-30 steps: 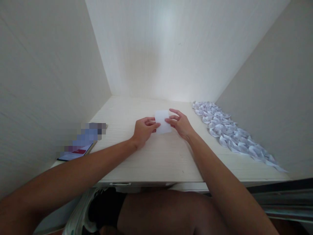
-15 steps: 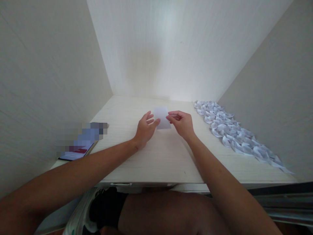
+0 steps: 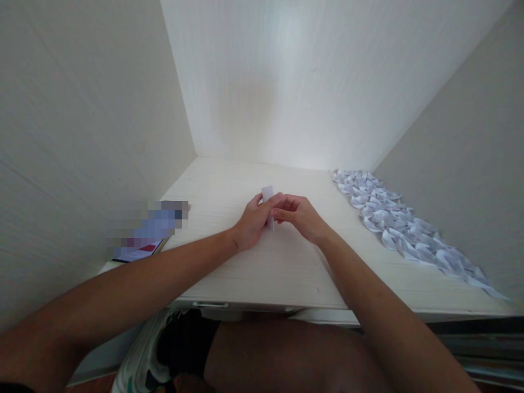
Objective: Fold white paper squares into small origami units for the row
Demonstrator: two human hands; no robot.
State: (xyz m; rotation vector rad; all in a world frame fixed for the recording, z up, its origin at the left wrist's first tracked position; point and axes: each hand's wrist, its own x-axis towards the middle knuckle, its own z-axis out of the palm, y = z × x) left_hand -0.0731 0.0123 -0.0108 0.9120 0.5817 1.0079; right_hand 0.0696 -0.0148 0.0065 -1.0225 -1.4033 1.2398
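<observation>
A small piece of white paper, now a narrow upright strip, is held between my two hands above the middle of the desk. My left hand is closed on it from the left, thumb across its front. From the right, my right hand pinches at the paper's edge with thumb and fingers, touching the left thumb. The hands cover the paper's middle; its top and bottom ends show.
Many folded white paper pieces lie in a long, overlapping band along the desk's right side. A phone or tablet, partly blurred, rests at the left wall. Panels enclose the white desk at back and sides.
The paper has gone from a wide sheet to a narrow strip, apparently folded over. My hands have come together, and the left fingers have closed. The camera view has shifted slightly left.
</observation>
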